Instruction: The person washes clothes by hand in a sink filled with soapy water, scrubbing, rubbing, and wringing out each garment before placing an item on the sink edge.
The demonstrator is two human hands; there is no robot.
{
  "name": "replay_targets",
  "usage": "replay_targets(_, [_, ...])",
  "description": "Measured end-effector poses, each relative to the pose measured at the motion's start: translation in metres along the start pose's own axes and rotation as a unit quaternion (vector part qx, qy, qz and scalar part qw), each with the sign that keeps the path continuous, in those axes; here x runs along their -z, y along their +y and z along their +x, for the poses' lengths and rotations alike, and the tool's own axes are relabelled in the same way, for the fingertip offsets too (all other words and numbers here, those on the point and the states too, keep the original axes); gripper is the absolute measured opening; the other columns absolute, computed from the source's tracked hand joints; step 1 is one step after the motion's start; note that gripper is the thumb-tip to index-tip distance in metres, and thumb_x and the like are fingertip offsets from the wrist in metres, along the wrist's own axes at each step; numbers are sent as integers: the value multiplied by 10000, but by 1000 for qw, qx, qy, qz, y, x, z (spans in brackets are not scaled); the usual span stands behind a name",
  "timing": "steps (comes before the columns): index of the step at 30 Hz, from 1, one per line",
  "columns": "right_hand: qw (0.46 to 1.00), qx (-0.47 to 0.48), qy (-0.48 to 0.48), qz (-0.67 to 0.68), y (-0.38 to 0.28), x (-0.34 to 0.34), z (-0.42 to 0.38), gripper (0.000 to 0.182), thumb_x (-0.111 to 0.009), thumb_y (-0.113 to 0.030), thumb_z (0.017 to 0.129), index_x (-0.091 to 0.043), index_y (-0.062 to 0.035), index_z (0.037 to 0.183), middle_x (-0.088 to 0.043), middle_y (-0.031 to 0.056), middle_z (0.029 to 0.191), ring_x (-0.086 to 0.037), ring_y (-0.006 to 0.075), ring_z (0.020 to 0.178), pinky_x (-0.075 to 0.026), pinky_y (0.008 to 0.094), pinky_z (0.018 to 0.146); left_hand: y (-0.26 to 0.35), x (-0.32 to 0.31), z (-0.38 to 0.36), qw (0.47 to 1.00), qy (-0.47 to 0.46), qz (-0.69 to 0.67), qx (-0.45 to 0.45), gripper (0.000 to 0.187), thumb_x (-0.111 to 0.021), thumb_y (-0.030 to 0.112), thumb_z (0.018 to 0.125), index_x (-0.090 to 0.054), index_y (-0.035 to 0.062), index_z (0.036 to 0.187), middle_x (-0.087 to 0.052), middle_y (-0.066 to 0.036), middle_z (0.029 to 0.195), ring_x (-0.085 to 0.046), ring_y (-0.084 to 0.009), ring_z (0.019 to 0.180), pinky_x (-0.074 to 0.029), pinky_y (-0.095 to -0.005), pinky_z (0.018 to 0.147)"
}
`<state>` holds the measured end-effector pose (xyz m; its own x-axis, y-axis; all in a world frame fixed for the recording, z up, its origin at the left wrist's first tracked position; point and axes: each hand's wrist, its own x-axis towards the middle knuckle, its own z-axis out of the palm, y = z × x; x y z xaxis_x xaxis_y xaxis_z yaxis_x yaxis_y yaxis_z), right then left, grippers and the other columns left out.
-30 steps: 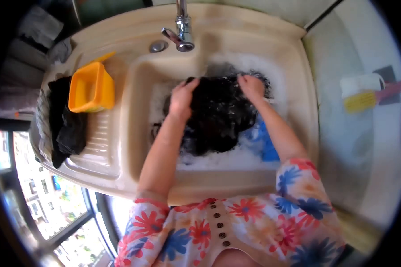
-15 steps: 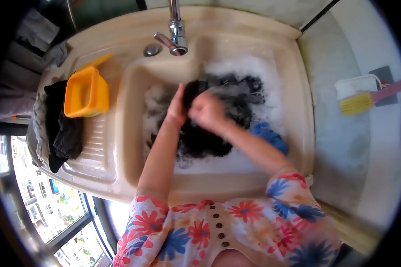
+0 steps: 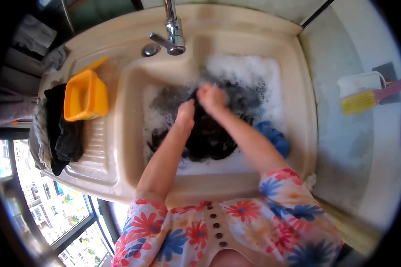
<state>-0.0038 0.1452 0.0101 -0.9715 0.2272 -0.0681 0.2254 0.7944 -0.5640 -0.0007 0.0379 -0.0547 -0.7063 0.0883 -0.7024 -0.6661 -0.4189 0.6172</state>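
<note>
A wet black garment (image 3: 211, 135) lies bunched in soapy water inside the cream sink (image 3: 294, 89). My left hand (image 3: 185, 114) is closed on a fold of it near the basin's middle. My right hand (image 3: 211, 98) grips the same fold just beyond and to the right, the two fists almost touching. White foam (image 3: 249, 69) covers the far part of the basin. A blue cloth (image 3: 274, 135) pokes out of the water by my right forearm.
A chrome tap (image 3: 171, 33) stands over the basin's far edge. On the left drainboard sit an orange plastic tub (image 3: 85, 95) and dark folded clothes (image 3: 62, 129). A yellow scrubbing brush (image 3: 361, 101) lies on the right counter. A window is below left.
My hands, wide apart on the garment a second ago, have come together at its middle and shifted slightly farther into the basin, rubbing the fabric between them.
</note>
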Motion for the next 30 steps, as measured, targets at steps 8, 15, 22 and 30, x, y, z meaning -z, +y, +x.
replay_targets(8, [999,16,22,17,70,27,21,362,-520,-410,793,-600,-57,794,-609,180,782,-580,364,754,-453,432,665,52,31,-22,975,40,163,-148,386,-609,70,727,-526,-43,1087,-604,-176,946,-581,-261,893,-467,-332,774])
replay_targets(15, [998,-8,-16,63,67,43,33,194,-556,-234,767,-609,-57,706,-611,130,705,-590,297,650,-473,381,599,71,32,-37,993,-97,-65,-34,370,-556,225,818,-512,9,1115,-568,-118,1080,-546,-253,966,-420,-318,877])
replay_targets(22, [982,180,-18,55,-8,1,20,163,-573,-316,746,-637,-169,718,-608,58,786,-574,275,708,-438,461,640,30,32,5,991,37,123,30,322,-496,250,854,-540,15,1070,-582,-101,1035,-551,-233,942,-449,-344,815])
replay_targets(30, [957,52,-155,-239,114,63,52,318,-519,-341,800,-593,-122,1020,-533,110,1131,-493,302,1046,-403,480,837,46,23,-21,1000,-9,-29,-5,321,-533,240,849,-574,-14,1041,-604,-106,1030,-579,-232,906,-461,-337,810])
